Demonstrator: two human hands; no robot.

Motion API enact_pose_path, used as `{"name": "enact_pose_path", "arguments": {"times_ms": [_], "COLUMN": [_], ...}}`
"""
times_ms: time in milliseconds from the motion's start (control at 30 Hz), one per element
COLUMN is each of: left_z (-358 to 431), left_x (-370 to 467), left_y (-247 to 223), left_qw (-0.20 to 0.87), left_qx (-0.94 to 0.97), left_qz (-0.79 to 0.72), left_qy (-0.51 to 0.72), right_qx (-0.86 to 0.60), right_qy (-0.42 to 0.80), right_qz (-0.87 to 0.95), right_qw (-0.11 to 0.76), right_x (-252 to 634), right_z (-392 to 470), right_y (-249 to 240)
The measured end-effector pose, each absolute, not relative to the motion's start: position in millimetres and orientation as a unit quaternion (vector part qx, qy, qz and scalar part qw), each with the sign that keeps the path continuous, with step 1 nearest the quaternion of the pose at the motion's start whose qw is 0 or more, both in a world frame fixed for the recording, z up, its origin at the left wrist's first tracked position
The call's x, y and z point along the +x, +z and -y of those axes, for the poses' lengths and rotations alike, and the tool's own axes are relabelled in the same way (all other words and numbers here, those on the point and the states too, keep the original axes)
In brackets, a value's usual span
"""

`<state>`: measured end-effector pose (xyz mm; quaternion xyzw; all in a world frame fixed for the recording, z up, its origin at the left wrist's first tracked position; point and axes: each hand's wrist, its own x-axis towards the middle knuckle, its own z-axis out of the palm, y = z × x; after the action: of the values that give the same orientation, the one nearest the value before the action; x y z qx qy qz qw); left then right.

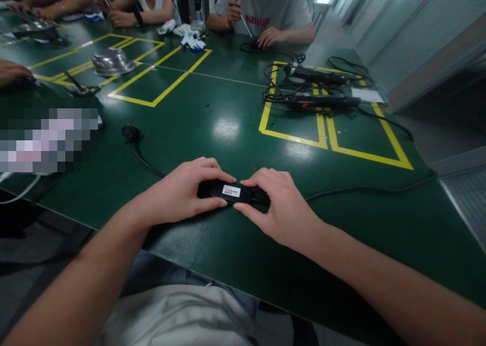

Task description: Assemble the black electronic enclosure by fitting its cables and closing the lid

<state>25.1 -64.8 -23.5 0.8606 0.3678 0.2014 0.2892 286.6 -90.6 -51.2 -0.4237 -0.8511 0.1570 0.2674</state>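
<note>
A small black box (pixel 231 191) with a white printed label sits on the green table (pixel 212 244), in line with a black cable (pixel 372 188). My left hand (pixel 190 189) grips its left end between thumb and fingers. From the other side, my right hand (pixel 275 199) pinches the right end the same way. The cable leaves the box on both sides. On the left it runs to a black plug (pixel 131 132) lying on the table; on the right it goes off toward the table's edge. The print on the label is too small to read.
Yellow tape rectangles (pixel 294 139) mark the table. Two black corded tools (pixel 322 101) lie in them at the right. A metal bowl (pixel 111 62) and blue-white gloves (pixel 193 42) are farther back. Across the table, a person (pixel 266 11) holds a pen-like tool. Others sit at the far left.
</note>
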Motion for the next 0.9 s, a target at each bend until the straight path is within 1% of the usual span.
{"name": "enact_pose_path", "arguments": {"times_ms": [333, 567, 900], "left_z": [64.3, 64.0, 64.6], "left_x": [26.1, 25.1, 26.1], "left_y": [-24.3, -24.4, -24.5], "left_qw": [0.288, 0.288, 0.29], "left_qx": [0.86, 0.859, 0.859], "left_qz": [-0.369, -0.374, -0.37], "left_qy": [0.202, 0.2, 0.205], "right_qx": [-0.424, -0.407, -0.396], "right_qy": [0.167, 0.142, 0.13], "right_qz": [0.849, 0.854, 0.857], "right_qw": [0.269, 0.292, 0.303], "right_x": [286.9, 287.5, 288.8], "right_z": [90.5, 89.4, 88.5], "right_y": [-52.5, -53.8, -57.2]}}
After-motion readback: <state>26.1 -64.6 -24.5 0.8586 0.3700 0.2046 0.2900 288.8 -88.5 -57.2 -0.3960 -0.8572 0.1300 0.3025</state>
